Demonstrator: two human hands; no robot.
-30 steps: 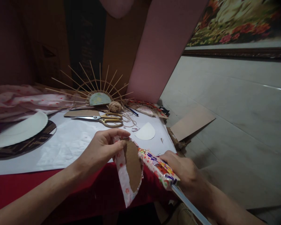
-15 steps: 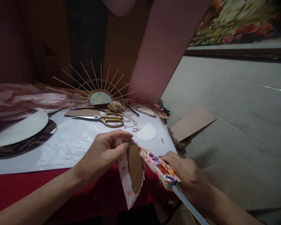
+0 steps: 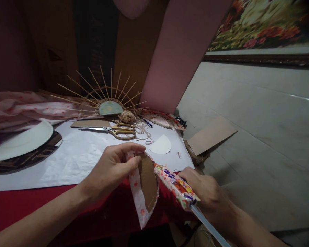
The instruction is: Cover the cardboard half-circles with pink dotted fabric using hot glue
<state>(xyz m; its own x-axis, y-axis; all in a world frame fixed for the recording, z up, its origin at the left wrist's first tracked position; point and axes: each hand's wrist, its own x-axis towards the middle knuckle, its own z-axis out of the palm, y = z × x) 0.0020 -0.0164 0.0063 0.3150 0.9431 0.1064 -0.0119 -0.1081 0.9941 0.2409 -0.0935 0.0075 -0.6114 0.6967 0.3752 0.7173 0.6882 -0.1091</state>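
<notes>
Table (image 3: 74, 154), twine (image 3: 127, 117) behind scissors (image 3: 118, 131), plate (image 3: 28, 142) left of them, left hand (image 3: 115, 161) pinching fabric-edged cardboard (image 3: 148, 181), right hand (image 3: 204, 188) gripping glue gun (image 3: 175, 184)

We see matt cardboard half-disc (image 3: 147, 181) w/ cloth edging (image 3: 136, 187), lower ctr; smooth, plasticky glue stick (image 3: 208, 224), lower R; shiny metal scissor blades (image 3: 98, 129), ctr-L.

On my head feed, the glue gun (image 3: 175, 184) hides most fingers of the right hand (image 3: 204, 187). Beyond thumb and forefinger, I cannot see the fingers of the left hand (image 3: 114, 164). Contact between nozzle (image 3: 155, 165) and cardboard piece (image 3: 147, 181) is too small for me to confirm. The bottom edge cuts the glue stick (image 3: 209, 225); the left edge, the paper plate (image 3: 24, 142). Carton lettering (image 3: 96, 39) is too dim to read.
</notes>
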